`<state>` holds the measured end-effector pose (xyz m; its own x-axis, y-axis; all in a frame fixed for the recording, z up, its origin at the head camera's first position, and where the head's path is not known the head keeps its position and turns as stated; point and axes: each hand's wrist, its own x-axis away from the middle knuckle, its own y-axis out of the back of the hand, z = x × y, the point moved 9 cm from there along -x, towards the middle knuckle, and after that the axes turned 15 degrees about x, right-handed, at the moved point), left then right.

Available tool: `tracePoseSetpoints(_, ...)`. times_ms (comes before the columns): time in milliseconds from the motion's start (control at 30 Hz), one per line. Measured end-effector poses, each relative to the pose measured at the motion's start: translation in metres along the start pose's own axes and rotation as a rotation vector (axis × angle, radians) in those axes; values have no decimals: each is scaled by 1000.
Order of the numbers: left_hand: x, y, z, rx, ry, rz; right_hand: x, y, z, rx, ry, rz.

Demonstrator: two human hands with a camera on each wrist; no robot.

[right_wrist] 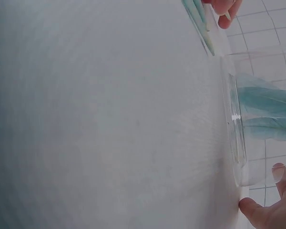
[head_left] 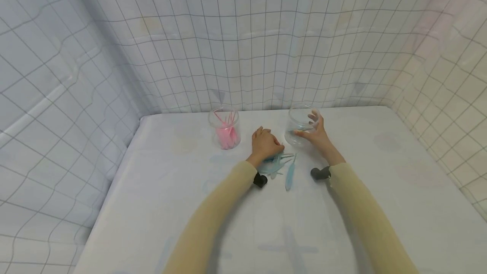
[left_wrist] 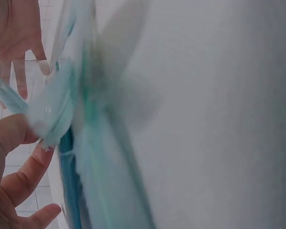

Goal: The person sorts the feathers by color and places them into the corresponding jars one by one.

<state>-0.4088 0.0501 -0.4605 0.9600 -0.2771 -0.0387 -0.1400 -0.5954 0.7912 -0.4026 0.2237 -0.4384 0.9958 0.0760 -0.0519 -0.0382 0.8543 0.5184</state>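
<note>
My left hand (head_left: 264,143) is over a loose pile of pale blue feathers (head_left: 275,166) on the table. Between its thumb and fingertip it pinches a light blue feather (left_wrist: 55,112), seen in the left wrist view. A single blue feather (head_left: 290,176) lies just right of the pile. My right hand (head_left: 320,136) holds the right side of a clear glass jar (head_left: 291,133), thumb in front and fingers behind. Inside that jar stand blue feathers (right_wrist: 267,99), plainest in the right wrist view.
A second clear jar (head_left: 212,124) with pink feathers (head_left: 227,136) in it stands to the left. The white table (head_left: 175,189) ends at grid-patterned curtains (head_left: 251,62) behind and at the sides. Black wrist devices (head_left: 260,180) are on both arms.
</note>
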Motion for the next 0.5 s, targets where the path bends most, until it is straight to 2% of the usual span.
tracePoseSetpoints(100, -2, 3, 4, 36, 12, -4, -7, -1, -12, 0, -8, -8)
tracePoseSetpoints(267, -2, 21, 4, 167, 13, -27, -14, -1, -25, 7, -4, -30)
tracePoseSetpoints(367, -1, 36, -3, 226, -13, -45, -15, -1, -25, 1, -2, -34)
tracePoseSetpoints(500, -1, 53, -18, 243, -69, -77, -8, -1, -14, -28, -2, -11)
